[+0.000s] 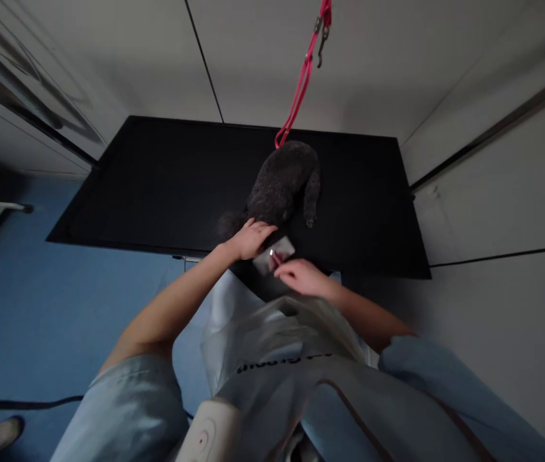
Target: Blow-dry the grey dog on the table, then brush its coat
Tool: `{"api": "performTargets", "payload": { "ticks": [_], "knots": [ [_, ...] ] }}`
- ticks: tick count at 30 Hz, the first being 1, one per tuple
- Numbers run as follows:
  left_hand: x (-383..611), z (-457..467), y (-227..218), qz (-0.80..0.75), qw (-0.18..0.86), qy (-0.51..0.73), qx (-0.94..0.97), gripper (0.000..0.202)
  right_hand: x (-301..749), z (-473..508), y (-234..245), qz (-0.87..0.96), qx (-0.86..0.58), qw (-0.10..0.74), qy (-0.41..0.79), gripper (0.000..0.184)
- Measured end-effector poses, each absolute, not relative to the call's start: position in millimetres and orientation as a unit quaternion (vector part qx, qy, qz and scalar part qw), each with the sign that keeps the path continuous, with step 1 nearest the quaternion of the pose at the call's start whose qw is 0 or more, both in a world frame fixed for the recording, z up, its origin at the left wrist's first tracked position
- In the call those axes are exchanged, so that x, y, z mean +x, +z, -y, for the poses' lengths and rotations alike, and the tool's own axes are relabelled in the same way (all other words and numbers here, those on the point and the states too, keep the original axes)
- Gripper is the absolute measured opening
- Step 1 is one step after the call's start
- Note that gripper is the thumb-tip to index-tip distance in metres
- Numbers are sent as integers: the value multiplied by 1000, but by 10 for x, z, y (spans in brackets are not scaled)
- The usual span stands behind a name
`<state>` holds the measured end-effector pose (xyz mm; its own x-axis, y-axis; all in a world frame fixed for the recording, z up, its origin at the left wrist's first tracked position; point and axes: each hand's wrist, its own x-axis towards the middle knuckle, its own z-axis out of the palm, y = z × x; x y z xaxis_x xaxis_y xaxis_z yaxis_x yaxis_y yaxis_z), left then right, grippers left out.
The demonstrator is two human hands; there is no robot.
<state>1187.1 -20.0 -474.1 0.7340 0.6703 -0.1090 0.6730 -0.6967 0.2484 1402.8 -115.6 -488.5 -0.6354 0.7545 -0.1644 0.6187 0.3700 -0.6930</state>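
Observation:
A dark grey, curly-coated dog [289,170] is on the black table [171,173], its back bent in a curve and one leg with its paw towards the right. My left hand [251,239] is on the end of the dog nearest me, with its fingers curled over the fur; the thumb side is partly hidden. In my right hand [303,276] is a slicker brush [275,255] with a pale rectangular head and a reddish handle, blurred by motion. The brush head is just below my left fingers, close to the dog.
A pink-red leash [301,83] with a metal clip hangs from above down to the dog's far side. Pale wall panels [253,64] stand behind and to the right of the table. Blue floor [122,289], a black cable [22,405] and a shoe [0,437] are at left.

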Motion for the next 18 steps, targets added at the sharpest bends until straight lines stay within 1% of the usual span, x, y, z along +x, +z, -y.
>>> {"api": "performTargets", "payload": {
  "ticks": [1,4,6,8,9,11,13,14,16,18],
  "knots": [
    [11852,205,-4746,-361,130,-8,924,66,14028,1067,-4894,818,-443,94,355,27],
    [11829,228,-4775,-338,105,-27,935,71,14046,1015,-4937,815,-450,33,363,26],
    [11854,248,-4818,-321,84,-33,943,68,14080,1132,-4926,821,-419,-1,388,25],
    [11905,257,-4875,-316,60,-22,946,56,14116,1224,-4866,823,-370,-28,429,24],
    [11930,253,-4903,-319,51,-12,946,48,14127,1225,-4827,821,-349,-28,450,24],
    [11966,231,-4943,-332,47,14,942,34,14125,1135,-4769,816,-348,20,462,26],
    [11972,202,-4957,-352,62,43,933,29,14101,1003,-4765,813,-398,93,416,28],
    [11967,191,-4955,-364,76,57,926,29,14086,963,-4782,813,-418,108,390,28],
    [11952,183,-4940,-386,107,80,913,36,14057,988,-4822,823,-424,90,367,28],
    [11942,186,-4926,-414,133,106,894,42,14034,1119,-4823,840,-395,45,369,28]
  ]
}}
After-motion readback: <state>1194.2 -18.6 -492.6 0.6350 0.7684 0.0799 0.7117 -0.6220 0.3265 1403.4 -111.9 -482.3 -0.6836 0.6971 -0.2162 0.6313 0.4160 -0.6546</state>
